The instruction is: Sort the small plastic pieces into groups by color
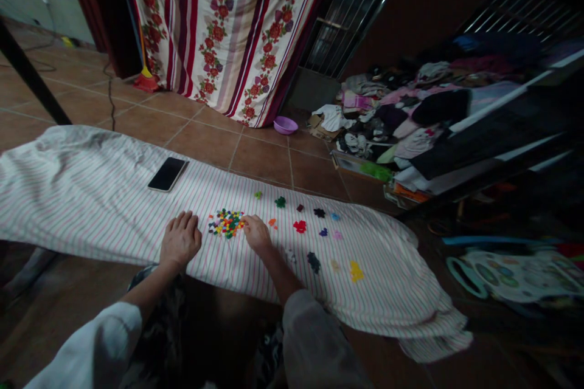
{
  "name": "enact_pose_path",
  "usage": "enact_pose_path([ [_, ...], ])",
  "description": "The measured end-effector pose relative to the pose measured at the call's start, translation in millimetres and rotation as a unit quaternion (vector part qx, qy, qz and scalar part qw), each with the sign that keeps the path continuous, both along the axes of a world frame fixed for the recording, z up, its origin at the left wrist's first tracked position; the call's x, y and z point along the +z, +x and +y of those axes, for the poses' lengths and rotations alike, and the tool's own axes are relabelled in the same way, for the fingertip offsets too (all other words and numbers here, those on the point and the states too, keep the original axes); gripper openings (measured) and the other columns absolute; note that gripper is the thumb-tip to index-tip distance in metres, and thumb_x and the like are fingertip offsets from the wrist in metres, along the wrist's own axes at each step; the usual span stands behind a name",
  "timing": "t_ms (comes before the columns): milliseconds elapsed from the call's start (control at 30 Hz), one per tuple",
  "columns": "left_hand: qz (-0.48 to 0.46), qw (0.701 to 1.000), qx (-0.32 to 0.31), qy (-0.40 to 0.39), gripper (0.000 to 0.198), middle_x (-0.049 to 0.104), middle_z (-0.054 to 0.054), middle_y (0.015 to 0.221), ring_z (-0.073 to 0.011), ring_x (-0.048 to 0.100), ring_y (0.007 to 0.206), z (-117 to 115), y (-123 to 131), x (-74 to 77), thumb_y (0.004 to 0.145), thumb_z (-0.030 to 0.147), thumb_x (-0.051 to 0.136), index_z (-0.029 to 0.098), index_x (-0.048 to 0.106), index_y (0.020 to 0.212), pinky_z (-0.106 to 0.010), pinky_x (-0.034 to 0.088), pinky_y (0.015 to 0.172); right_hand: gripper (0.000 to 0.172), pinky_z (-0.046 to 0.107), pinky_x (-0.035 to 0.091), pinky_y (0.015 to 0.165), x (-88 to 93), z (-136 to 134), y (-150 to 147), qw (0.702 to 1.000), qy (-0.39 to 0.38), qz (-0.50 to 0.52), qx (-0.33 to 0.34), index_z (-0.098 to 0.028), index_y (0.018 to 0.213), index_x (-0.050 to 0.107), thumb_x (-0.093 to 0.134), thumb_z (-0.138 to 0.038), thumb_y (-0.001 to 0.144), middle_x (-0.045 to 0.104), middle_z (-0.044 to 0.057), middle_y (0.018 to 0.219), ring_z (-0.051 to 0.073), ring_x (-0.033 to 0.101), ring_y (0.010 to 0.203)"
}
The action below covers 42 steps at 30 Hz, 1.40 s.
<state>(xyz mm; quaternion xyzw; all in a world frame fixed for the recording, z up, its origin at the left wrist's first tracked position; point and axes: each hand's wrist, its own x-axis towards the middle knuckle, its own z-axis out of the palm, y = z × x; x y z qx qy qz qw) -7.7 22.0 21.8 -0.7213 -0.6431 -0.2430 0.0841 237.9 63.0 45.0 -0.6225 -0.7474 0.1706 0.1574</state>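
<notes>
A pile of small mixed-colour pieces lies on the striped cloth. My right hand is at the pile's right edge, thumb and fingertips pinched together; what sits between them is too small to make out. To the left of the pile, my left hand rests palm down on the cloth with its fingers laid out and nothing visible in it. Right of my right hand are small single-colour groups, among them orange pieces, red pieces, dark green pieces, dark grey pieces and yellow pieces.
A phone lies on the cloth beyond my left hand. On the tiled floor past the far edge stand a purple basin and a flowered curtain. Heaped clothes are at the right, with a plastic chair-like item nearer.
</notes>
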Motion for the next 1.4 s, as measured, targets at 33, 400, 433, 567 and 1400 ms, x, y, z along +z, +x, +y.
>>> enact_pose_path([
  [33, 0.002, 1.0, 0.0, 0.002, 0.039, 0.066, -0.019, 0.131, -0.0333, 0.056, 0.128, 0.1, 0.0, -0.3, 0.09, 0.023, 0.043, 0.01, 0.065, 0.119, -0.048, 0.04, 0.107, 0.036, 0.025, 0.045, 0.089, 0.4, -0.2, -0.1, 1.0, -0.004, -0.003, 0.002, -0.023, 0.11, 0.069, 0.05, -0.004, 0.086, 0.067, 0.005, 0.104, 0.017, 0.062, 0.099],
  [400, -0.001, 1.0, 0.003, 0.001, 0.038, 0.066, -0.019, 0.131, -0.0329, 0.056, 0.128, -0.8, 0.4, 0.3, 0.09, 0.022, 0.044, 0.01, 0.065, 0.12, -0.048, 0.04, 0.108, 0.025, 0.026, 0.046, 0.088, -11.1, -0.6, -1.2, 1.0, 0.01, 0.022, -0.003, -0.022, 0.101, 0.066, 0.054, -0.005, 0.086, 0.066, 0.005, 0.101, 0.017, 0.061, 0.097],
  [433, 0.002, 1.0, 0.001, 0.002, 0.038, 0.066, -0.019, 0.131, -0.033, 0.056, 0.128, -0.9, 0.4, 0.7, 0.091, 0.022, 0.044, 0.01, 0.065, 0.12, -0.048, 0.04, 0.108, 0.024, 0.027, 0.046, 0.088, -11.4, -1.0, -1.5, 1.0, 0.011, 0.023, -0.002, -0.022, 0.1, 0.066, 0.054, -0.006, 0.086, 0.065, 0.005, 0.101, 0.017, 0.061, 0.097],
  [567, 0.01, 1.0, 0.0, 0.006, 0.038, 0.066, -0.018, 0.131, -0.033, 0.056, 0.128, -1.2, 0.6, 1.6, 0.091, 0.022, 0.044, 0.01, 0.066, 0.119, -0.047, 0.04, 0.107, 0.021, 0.027, 0.047, 0.089, -11.9, -2.7, -1.5, 0.999, 0.018, 0.028, 0.006, -0.022, 0.098, 0.066, 0.054, -0.008, 0.087, 0.064, 0.004, 0.1, 0.018, 0.06, 0.096],
  [1400, 0.02, 1.0, -0.005, 0.011, 0.036, 0.066, -0.019, 0.131, -0.0337, 0.056, 0.128, -1.1, -1.5, 0.5, 0.091, 0.024, 0.044, 0.01, 0.065, 0.117, -0.048, 0.042, 0.106, 0.032, 0.03, 0.046, 0.098, -5.8, -4.7, -6.5, 0.998, 0.05, 0.004, 0.034, -0.021, 0.104, 0.068, 0.048, -0.002, 0.087, 0.066, 0.006, 0.105, 0.018, 0.058, 0.104],
])
